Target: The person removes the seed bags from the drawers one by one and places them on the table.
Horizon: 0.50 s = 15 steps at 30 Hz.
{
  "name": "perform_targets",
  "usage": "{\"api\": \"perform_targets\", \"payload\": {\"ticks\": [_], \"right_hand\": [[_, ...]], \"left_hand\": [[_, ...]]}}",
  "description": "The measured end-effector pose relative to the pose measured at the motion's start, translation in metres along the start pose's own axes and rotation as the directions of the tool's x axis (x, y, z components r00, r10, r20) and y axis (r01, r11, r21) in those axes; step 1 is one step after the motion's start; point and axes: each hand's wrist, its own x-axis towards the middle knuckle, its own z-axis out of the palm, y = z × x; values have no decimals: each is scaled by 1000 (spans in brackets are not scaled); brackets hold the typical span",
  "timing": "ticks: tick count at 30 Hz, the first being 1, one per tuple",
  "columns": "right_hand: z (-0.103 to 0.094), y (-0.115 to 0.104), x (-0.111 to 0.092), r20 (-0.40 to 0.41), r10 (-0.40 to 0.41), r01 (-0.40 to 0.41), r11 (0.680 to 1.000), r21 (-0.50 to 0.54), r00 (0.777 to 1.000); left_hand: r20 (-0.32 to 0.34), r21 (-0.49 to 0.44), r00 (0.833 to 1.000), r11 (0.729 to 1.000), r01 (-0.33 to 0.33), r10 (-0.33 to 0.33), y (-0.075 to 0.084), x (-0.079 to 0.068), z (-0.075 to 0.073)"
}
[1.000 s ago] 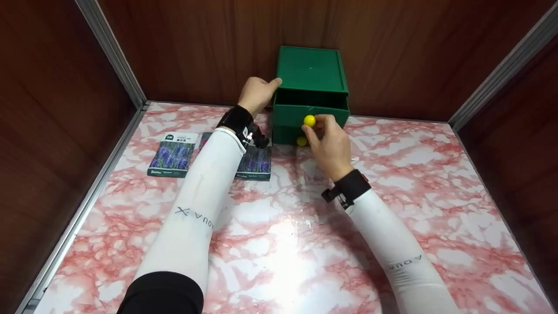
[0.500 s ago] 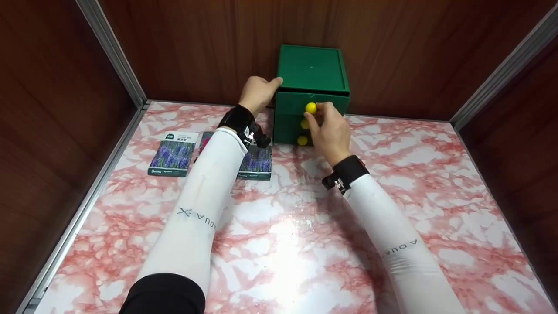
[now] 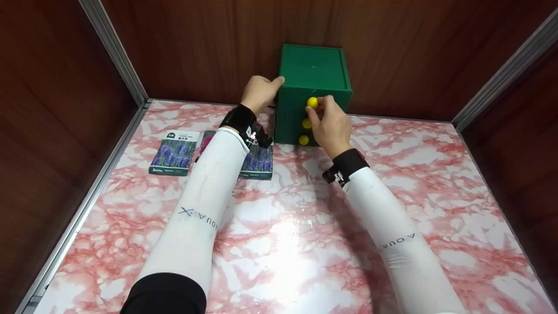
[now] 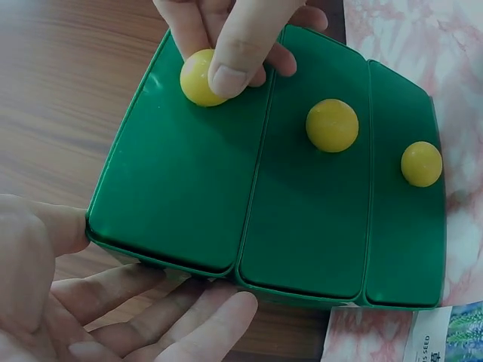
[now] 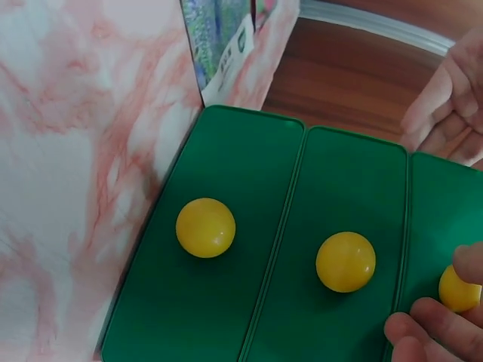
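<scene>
A green three-drawer box (image 3: 314,67) stands against the back wall, its drawers flush, each with a round yellow knob. My right hand (image 3: 332,124) pinches the top drawer's knob (image 4: 200,78) between thumb and fingers. Below it show the middle knob (image 4: 332,125) and the bottom knob (image 4: 421,164), both untouched. My left hand (image 3: 261,93) steadies the box's left side. Its thumb touches the upper corner, and its fingers lie fairly straight along the side in the left wrist view.
Lavender-pictured packets lie on the marbled table (image 3: 279,244): one left packet (image 3: 174,152) and one right packet (image 3: 257,163) beside the box. A pink-flowered packet (image 3: 206,141) lies between them, partly under my left forearm. Wooden walls (image 3: 414,56) enclose the table.
The top drawer has slid in from partly open to flush, my right hand moving away from me with its knob. My left hand has stayed at the box's side.
</scene>
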Motion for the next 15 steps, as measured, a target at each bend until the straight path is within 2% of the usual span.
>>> {"api": "perform_targets", "payload": {"ticks": [8,15], "right_hand": [[-2,2,2,5,-20,20,1000,1,1000],[1,6,-3,-26,11,-8,996,90,1000]], "left_hand": [[8,7,1000,1000,11,-11,2,-3,-1],[13,10,1000,1000,9,-10,3,-5,-1]]}}
